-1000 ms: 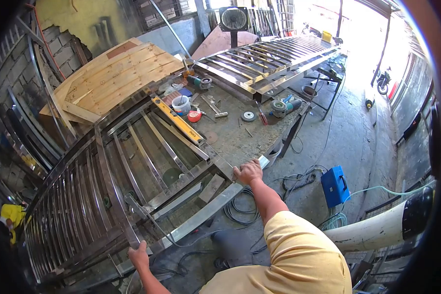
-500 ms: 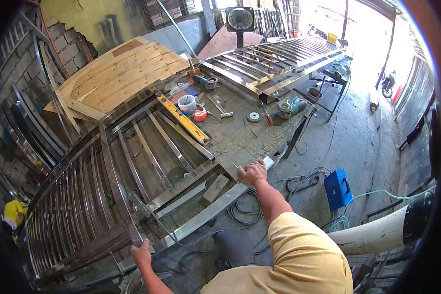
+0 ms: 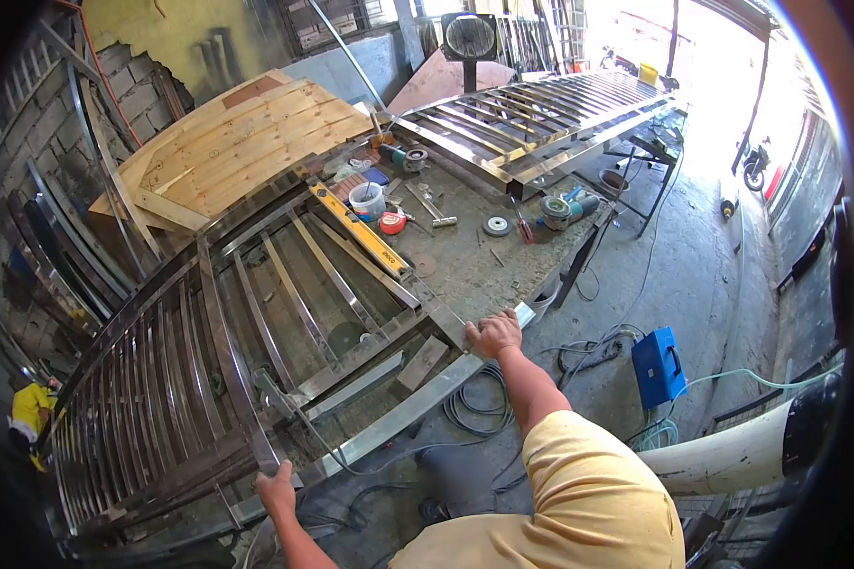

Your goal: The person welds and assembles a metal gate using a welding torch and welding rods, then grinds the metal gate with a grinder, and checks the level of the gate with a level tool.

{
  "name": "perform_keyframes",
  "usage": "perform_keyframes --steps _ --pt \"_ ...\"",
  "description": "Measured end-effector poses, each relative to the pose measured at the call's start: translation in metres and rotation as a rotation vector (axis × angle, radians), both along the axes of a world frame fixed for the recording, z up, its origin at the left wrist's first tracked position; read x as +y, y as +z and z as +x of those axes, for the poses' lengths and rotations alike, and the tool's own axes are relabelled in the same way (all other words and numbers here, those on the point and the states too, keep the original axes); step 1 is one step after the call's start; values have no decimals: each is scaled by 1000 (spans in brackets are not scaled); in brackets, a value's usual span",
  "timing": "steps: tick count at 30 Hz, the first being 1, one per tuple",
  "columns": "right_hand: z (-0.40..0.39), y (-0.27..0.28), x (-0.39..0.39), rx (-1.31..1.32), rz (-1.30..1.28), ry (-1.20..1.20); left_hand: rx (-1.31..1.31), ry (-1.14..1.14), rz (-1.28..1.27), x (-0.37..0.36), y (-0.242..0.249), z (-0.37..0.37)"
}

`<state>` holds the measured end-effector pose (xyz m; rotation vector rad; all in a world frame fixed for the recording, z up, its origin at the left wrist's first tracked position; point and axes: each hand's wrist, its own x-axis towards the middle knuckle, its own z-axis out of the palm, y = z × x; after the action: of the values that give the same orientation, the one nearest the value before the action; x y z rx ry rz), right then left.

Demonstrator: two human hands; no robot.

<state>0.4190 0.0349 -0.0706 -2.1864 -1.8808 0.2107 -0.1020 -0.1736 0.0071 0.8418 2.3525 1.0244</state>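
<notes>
A large barred metal frame lies across the left and middle of the worktable. My left hand is closed round the near end of one of its metal bars, at the bottom. Farther right, my right hand grips the metal edge at the frame's near right corner, fingers bent over it. A yellow level lies along the frame's right side. Beside it are a white tub, a red tape measure and a hammer.
Angle grinders rest on the table. Behind stands a second barred frame, with a wooden panel to its left. On the floor are a blue case and coiled cables. A person in yellow is at far left.
The view has shifted very slightly. Both hands keep their places on the metal frame. At far left the person in yellow has moved a little.
</notes>
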Motion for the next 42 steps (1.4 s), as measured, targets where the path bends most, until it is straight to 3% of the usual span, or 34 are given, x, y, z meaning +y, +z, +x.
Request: perform_keyframes --steps 5,11,20,29,35,40,42 --pt "1 -5 3 19 -27 -19 55 22 -50 0 -12 -8" --pt "-1 4 1 54 -55 -8 40 -31 -37 -1 21 13" --pt "1 4 0 60 -43 4 58 -41 -15 -2 0 -2" --pt "0 1 1 0 -10 2 135 -7 -26 -2 31 25" --pt "0 -1 1 10 12 0 183 69 44 -2 -27 -10" --pt "0 -2 2 3 -1 -6 29 -23 -23 -2 22 15" --pt "0 4 1 36 -58 -8 29 -17 -17 -2 15 11"
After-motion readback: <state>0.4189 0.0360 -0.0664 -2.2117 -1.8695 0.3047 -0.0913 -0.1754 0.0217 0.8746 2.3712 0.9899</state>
